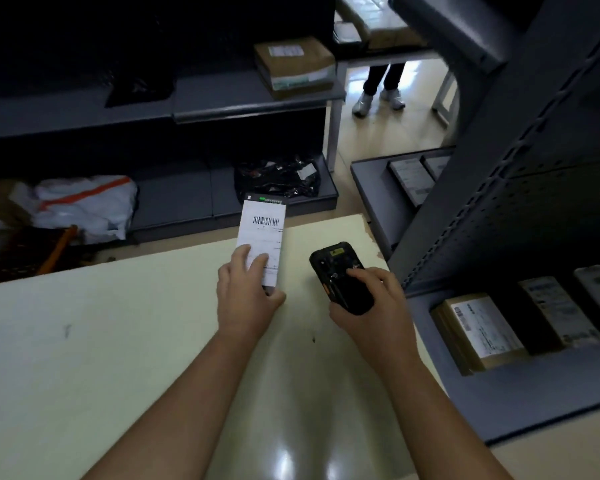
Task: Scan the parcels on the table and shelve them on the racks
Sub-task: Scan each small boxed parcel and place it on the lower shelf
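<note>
Parcel [262, 237] is pinched by your left hand [246, 289], so angle its barcode [266, 221] squarely at the scanner [340, 275] your right hand [374, 306] grips, and steady both.

Above the worktop [118, 341] I hold a parcel [262, 233] in my left hand [246, 292], with a scanner [340, 277] in my right hand [371, 306] just beside it. A rear rack [243, 107] stands behind the worktop and a side rack [499, 209] to its right, with boxes [295, 64] on both.
</note>
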Available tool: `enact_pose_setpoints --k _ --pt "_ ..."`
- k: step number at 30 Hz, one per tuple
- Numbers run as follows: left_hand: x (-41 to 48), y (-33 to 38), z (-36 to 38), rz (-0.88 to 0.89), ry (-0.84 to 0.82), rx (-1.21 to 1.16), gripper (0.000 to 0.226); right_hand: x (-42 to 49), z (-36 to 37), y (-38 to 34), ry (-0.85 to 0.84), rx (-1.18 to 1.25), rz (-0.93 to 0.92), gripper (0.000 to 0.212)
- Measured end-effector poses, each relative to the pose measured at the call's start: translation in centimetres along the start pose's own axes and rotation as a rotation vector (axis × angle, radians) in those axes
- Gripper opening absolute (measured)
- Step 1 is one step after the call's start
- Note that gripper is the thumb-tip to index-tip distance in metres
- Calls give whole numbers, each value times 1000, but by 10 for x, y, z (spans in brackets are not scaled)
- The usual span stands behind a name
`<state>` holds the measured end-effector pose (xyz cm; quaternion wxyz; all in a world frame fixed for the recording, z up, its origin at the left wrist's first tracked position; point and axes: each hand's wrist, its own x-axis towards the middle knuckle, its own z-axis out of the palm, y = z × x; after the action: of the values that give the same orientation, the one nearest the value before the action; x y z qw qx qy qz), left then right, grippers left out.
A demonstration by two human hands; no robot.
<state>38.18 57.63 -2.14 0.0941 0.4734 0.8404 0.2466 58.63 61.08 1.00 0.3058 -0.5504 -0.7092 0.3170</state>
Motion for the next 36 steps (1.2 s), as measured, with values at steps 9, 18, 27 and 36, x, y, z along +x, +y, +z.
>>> enact_pose_setpoints --k 9,18,27,36 --pt "-36 43 -192 189 340 -91 64 -22 -70 -155 114 133 -204 53" --pt "-98 49 -310 325 495 -147 61 -110 -131 -254 168 28 -308 55" --pt "-150 48 -339 360 562 -110 60 -171 -164 -295 135 -12 -390 53" --pt "-158 57 -349 290 638 -39 60 -168 -187 -307 -22 -14 -436 59"
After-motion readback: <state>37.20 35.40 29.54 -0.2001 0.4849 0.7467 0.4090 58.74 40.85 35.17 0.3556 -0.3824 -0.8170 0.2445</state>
